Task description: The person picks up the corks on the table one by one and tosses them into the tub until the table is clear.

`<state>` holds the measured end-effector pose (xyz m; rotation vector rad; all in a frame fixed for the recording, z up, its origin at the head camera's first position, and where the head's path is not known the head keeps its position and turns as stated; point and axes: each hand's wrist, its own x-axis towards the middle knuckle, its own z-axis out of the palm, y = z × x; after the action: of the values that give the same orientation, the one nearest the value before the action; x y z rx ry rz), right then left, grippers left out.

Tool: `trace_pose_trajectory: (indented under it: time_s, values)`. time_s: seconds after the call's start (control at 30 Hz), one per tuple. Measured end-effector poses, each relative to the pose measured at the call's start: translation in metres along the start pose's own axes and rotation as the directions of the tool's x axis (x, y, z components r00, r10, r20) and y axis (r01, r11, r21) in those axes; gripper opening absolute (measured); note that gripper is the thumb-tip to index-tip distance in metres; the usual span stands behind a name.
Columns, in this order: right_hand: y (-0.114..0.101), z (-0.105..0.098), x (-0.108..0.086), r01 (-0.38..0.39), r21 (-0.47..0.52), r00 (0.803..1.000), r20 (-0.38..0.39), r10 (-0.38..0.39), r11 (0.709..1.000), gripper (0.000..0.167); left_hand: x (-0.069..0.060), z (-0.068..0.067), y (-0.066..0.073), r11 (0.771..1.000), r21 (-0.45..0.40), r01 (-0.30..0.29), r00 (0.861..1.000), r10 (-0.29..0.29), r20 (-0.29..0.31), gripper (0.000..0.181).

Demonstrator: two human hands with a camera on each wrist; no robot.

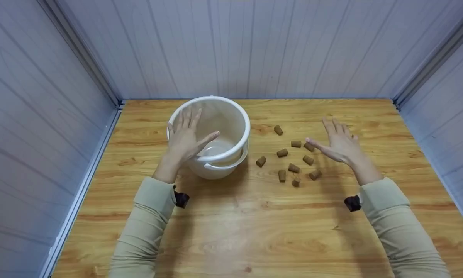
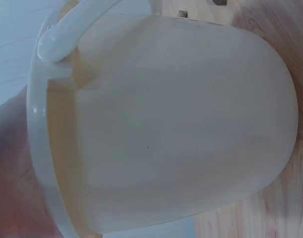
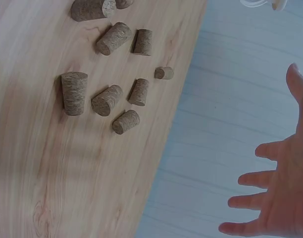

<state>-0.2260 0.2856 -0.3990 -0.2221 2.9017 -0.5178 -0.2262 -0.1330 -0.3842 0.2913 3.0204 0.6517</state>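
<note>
A white plastic bucket (image 1: 219,170) with a white handle (image 1: 231,165) stands upright on the table, left of centre. Over its left rim my left hand (image 1: 184,142) is held with fingers spread, gripping nothing; whether it touches the rim I cannot tell. In the left wrist view the bucket's side (image 2: 181,119) fills most of the picture, with part of the hand (image 2: 18,173) behind the rim. Several brown tapered corks (image 1: 293,168) lie scattered right of the bucket. Fingers spread, my right hand (image 1: 343,146) hovers above the table just right of the corks (image 3: 75,94), holding nothing.
The wood-grain table (image 1: 231,231) is bounded by a pale panelled wall (image 1: 231,50) at the back and by walls at left and right. A black strap piece (image 1: 182,199) shows at the left wrist and another (image 1: 353,203) at the right.
</note>
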Motion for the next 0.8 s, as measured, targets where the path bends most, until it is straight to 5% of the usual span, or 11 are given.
trace_pose_trajectory:
  time_s: [0.53, 0.8]
  values:
    - [0.011, 0.017, -0.013, 0.032, 0.002, 0.999, 0.005, -0.032, 0.999, 0.092, -0.007, -0.001, -0.012, 0.997, -0.056, 0.044, 0.991, -0.051, -0.127, 0.093]
    - [0.021, 0.04, -0.018, 0.061, 0.061, 0.997, -0.055, -0.058, 0.996, 0.086, -0.009, 0.003, -0.021, 0.991, -0.121, 0.064, 0.952, -0.097, -0.289, 0.087]
